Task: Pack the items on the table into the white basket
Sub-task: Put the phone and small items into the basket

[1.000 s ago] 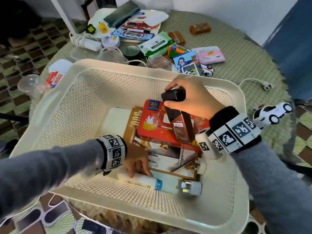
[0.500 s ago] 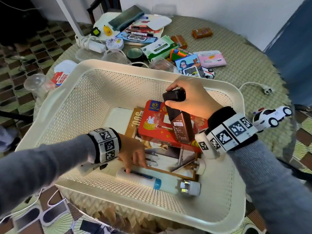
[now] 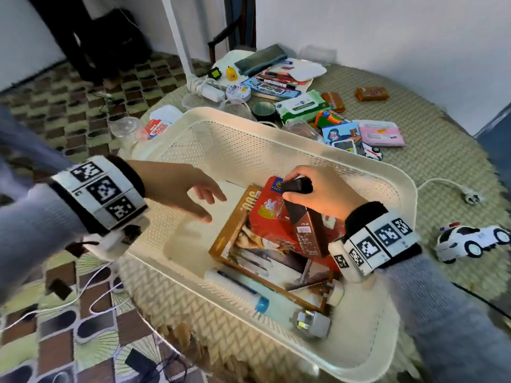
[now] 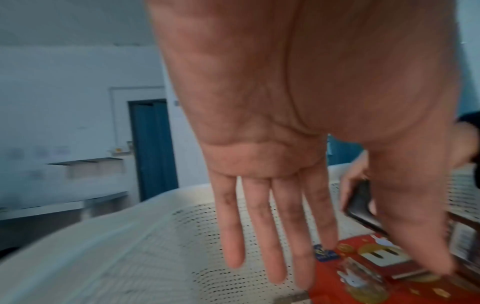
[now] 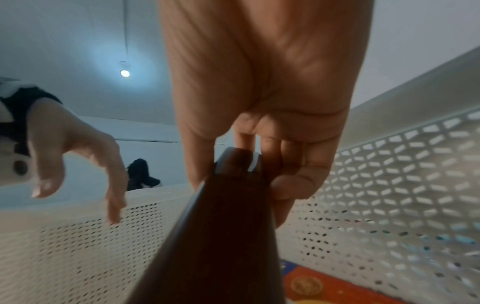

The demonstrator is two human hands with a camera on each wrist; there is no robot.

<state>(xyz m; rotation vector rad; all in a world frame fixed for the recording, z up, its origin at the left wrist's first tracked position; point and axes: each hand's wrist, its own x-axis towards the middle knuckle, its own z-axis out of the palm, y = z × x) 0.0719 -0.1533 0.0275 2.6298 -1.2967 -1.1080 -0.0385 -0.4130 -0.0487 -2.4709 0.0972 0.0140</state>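
The white basket (image 3: 304,150) stands on the round table, and both hands are over it. My right hand (image 3: 318,189) grips the top end of a dark brown carton (image 3: 307,230), which leans on a red packet (image 3: 265,217) inside the basket; the same carton (image 5: 221,236) fills the right wrist view. Under the packet lies a flat picture box (image 3: 265,258). A white tube with a blue band (image 3: 237,286) and a small grey toy (image 3: 311,323) lie along the near wall. My left hand (image 3: 204,200) hovers above the basket's left part, fingers straight (image 4: 259,226), holding nothing.
Beyond the basket the table holds a green wipes pack (image 3: 301,106), a pink pack (image 3: 383,132), picture cards (image 3: 343,134), brown snack bars (image 3: 372,94), pens, cups and a white power strip (image 3: 207,88). A white toy car (image 3: 470,241) and a plug cable (image 3: 470,196) lie to the right.
My left hand has let go of the white tube, lifted out of the basket's near side and moved up and left. The right hand keeps its hold on the carton.
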